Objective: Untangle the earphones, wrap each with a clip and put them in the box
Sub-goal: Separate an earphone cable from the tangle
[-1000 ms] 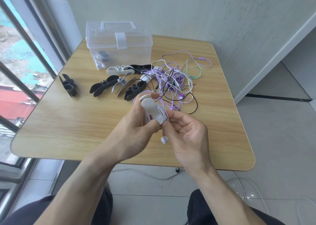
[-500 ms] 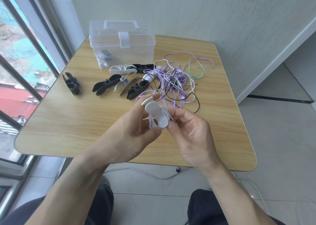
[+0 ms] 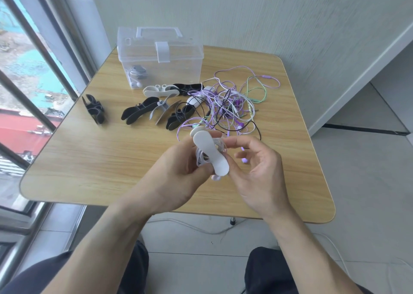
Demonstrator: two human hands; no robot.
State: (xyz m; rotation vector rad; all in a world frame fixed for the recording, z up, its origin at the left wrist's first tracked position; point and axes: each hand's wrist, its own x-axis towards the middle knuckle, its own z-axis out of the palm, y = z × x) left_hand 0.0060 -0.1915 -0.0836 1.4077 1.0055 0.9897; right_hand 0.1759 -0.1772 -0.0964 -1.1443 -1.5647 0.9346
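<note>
My left hand (image 3: 178, 177) grips a white clip (image 3: 210, 154) with a pale purple earphone cord (image 3: 201, 158) wound round its waist, held above the table's near half. My right hand (image 3: 261, 170) pinches the same clip from the right, thumb at its lower end and fingertips at the coil. A purple earbud (image 3: 244, 160) hangs beside the right palm. Behind lies a tangle of purple, white, green and black earphones (image 3: 228, 106). The clear box (image 3: 159, 56) stands closed at the back, with one wrapped earphone (image 3: 136, 73) inside.
Spare clips lie between box and tangle: a black one (image 3: 95, 110) apart at the left, black ones (image 3: 139, 112), a grey one (image 3: 164, 110) and a white one (image 3: 159, 90). The wooden table (image 3: 89, 159) has rounded corners; a window runs along the left.
Both hands have turned the clip so its flat white face now points at me; the right fingers shifted up to the coil. A purple earbud now dangles by the right palm.
</note>
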